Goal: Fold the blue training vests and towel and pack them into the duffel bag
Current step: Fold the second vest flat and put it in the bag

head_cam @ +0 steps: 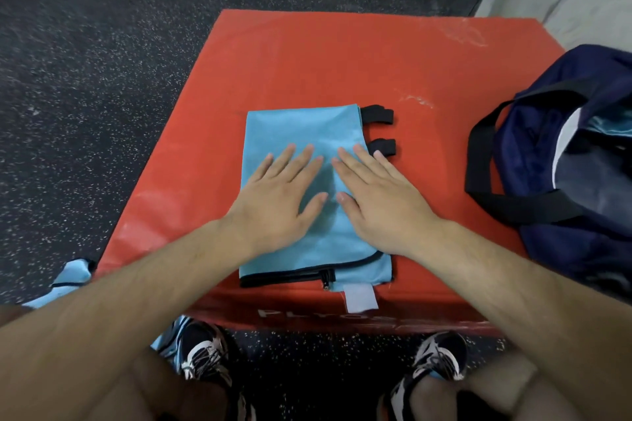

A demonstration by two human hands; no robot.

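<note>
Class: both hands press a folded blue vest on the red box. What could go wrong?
The folded vest lies at the near edge of the red box, its white label overhanging; it might slip off once the left hand and right hand lift. Its black straps stick out and could snag on the duffel bag.

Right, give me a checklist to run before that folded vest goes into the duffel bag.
1. Vest folded flat on the red box: ok.
2. Black straps tucked in: not ok, they stick out past its right edge.
3. Grip on the vest: not ok, left hand and right hand lie flat on it, fingers straight.
4. Duffel bag open: ok.
5. Room inside the bag: cannot tell; something light blue is already in it.
6. Other blue fabric packed: not ok, it lies on the floor.
</note>
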